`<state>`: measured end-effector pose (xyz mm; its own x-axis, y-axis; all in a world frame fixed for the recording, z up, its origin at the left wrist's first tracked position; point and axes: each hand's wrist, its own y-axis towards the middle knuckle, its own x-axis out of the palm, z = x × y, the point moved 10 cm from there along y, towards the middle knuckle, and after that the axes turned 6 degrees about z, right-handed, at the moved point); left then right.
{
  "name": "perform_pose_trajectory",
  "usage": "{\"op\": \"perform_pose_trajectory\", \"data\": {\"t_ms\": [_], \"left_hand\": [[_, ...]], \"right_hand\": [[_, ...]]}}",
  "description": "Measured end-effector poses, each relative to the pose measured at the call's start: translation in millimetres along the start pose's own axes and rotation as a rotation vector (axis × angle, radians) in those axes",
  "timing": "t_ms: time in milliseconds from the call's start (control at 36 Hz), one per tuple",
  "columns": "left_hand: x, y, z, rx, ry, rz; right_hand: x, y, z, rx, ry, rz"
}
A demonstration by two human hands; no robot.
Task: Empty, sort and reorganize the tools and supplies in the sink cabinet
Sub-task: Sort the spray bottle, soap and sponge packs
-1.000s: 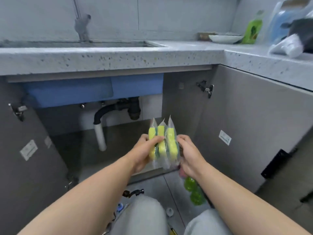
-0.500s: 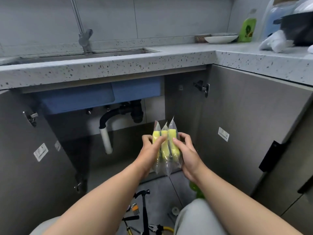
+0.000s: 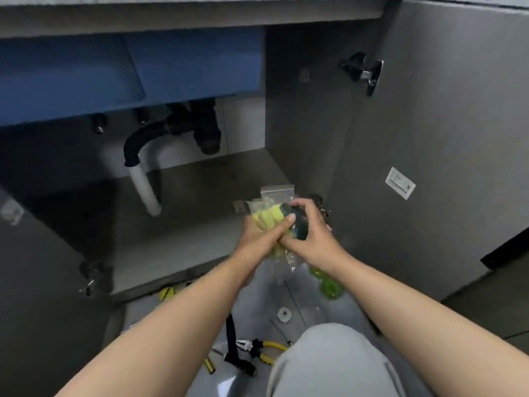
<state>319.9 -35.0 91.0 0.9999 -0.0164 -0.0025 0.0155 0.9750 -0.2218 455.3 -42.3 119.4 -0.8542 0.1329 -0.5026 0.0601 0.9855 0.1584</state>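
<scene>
Clear zip bags of yellow-and-green sponges (image 3: 270,215) are held bunched together in the air just over the front right of the sink cabinet floor (image 3: 186,202). The left hand (image 3: 256,242) grips them from the left, thumb across the front; the right hand (image 3: 313,239) curls over their dark scouring side. Behind hangs the black drain trap (image 3: 206,130). Yellow-handled pliers (image 3: 259,349) lie on the room floor near the person's knee.

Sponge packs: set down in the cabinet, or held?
Held: left hand and right hand both grip the sponge packs at the cabinet opening.
</scene>
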Motion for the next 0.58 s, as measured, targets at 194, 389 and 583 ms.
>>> {"op": "perform_pose_trajectory", "data": {"t_ms": [194, 389, 583], "left_hand": [[-6, 37, -104, -0.337, -0.138, 0.004], [19, 59, -187, -0.532, -0.319, 0.002], [27, 87, -244, -0.627, -0.175, -0.092]], "right_hand": [[25, -18, 117, 0.475, 0.477, 0.008], [110, -73, 214, 1.0, 0.891, -0.095], [138, -54, 267, 1.056, 0.856, 0.098]]}}
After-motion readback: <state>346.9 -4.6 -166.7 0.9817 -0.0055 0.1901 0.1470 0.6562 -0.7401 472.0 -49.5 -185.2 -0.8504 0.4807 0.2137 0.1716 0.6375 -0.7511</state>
